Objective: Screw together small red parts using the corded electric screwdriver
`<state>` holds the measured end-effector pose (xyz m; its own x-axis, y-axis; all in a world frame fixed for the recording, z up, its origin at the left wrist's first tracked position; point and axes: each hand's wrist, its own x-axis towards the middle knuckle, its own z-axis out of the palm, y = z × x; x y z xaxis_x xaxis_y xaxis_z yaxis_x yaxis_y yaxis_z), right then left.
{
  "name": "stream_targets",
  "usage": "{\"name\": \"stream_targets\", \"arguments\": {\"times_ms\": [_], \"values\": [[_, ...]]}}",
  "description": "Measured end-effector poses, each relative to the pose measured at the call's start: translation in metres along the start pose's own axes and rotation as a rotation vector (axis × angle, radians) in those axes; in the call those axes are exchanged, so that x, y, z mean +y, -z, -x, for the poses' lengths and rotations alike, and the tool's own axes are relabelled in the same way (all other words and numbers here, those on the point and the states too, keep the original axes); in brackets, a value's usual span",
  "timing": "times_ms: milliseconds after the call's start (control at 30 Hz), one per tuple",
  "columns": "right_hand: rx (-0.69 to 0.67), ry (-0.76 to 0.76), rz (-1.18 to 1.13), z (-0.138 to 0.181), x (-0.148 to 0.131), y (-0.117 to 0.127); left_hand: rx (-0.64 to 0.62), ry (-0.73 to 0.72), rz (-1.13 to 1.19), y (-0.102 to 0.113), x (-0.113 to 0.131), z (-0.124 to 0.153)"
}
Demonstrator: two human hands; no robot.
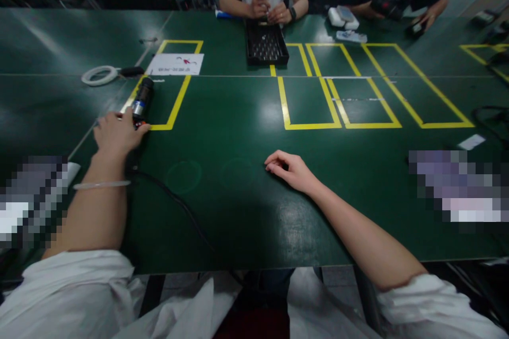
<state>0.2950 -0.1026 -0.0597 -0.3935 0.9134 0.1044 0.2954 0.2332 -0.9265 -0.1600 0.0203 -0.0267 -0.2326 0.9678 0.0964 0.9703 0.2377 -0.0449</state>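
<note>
The green table (238,212) fills your whole view, marked with yellow tape outlines (286,111) from ten o'clock across to three o'clock. At twelve o'clock, on the far side, another person in a white top holds a tool in both hands above a black tray (265,45) that sits on the table.

Your left hand (117,135) is at nine o'clock, palm down, fingers held together over the near end of an electric screwdriver (141,99), with the thumb against its side. Whether the fingers actually clasp it, you cannot tell. The screwdriver lies flat on the corner of the leftmost yellow outline, its far end pointing toward one o'clock. Your right hand (290,169) rests on bare table just right of centre, at five o'clock from the middle, fingers loosely curled under, holding nothing and well apart from the tool.

A black cable (178,204) runs from under your left hand toward six o'clock. Beyond the screwdriver, at eleven o'clock, lie a white sheet (175,63) and a white ring (98,75). A thin bracelet (101,185) circles your left wrist.
</note>
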Motion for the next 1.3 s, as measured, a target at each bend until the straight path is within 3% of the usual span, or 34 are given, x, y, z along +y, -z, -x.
{"name": "stream_targets", "arguments": {"times_ms": [167, 567, 1300], "values": [[-0.014, 0.003, -0.004, -0.001, 0.0, 0.001, 0.029, 0.084, 0.028, -0.008, -0.016, 0.0], [-0.018, 0.012, 0.006, -0.002, 0.0, 0.0, 0.227, 0.014, 0.002, -0.017, -0.005, 0.017], [0.004, 0.044, 0.004, -0.012, 0.006, 0.0, 0.199, 0.058, 0.065, -0.016, 0.006, 0.022]]}}
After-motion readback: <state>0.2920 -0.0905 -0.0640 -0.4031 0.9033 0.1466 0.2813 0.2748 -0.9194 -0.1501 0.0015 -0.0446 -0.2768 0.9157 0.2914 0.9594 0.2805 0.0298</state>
